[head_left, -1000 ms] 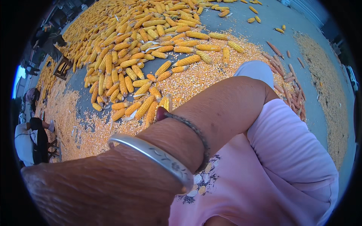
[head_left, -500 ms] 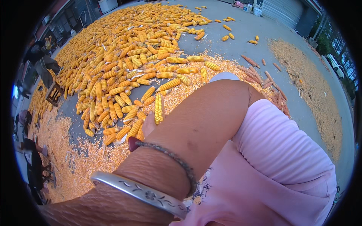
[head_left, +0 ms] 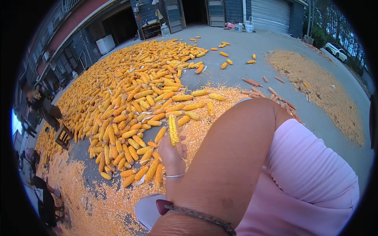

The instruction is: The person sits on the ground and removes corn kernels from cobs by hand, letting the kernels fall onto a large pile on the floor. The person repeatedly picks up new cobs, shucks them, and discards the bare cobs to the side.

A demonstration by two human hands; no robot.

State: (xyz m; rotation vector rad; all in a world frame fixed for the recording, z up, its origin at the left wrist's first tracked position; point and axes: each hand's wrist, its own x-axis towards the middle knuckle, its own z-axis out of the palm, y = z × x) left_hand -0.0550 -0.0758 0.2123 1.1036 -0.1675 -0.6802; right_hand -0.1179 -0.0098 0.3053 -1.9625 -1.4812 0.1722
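Observation:
My left hand [head_left: 170, 158], with a thin silver bangle at the wrist, is closed round an upright yellow corn cob [head_left: 173, 128] just beyond my right forearm. That forearm, wearing a braided cord, fills the lower middle and hides part of the left arm; my right hand is outside the picture. A large pile of yellow cobs [head_left: 118, 86] spreads over the concrete ahead, with loose kernels [head_left: 86, 192] at its near edge and under the held cob. Bare reddish cobs [head_left: 277, 96] lie to the right of the pile, beside my bent arm.
A co-worker [head_left: 45, 106] is by a wooden stool [head_left: 63, 135] at the left; another person [head_left: 39, 188] sits nearer. A strip of chaff [head_left: 315, 86] lies at right. Behind are buildings, buckets [head_left: 249, 28], a roller shutter [head_left: 269, 15] and a parked car [head_left: 334, 53].
The view has tilted up, showing more of the buildings. My right forearm sits lower in the picture, its wide bangle gone from sight. My left hand and its cob have emerged from behind it.

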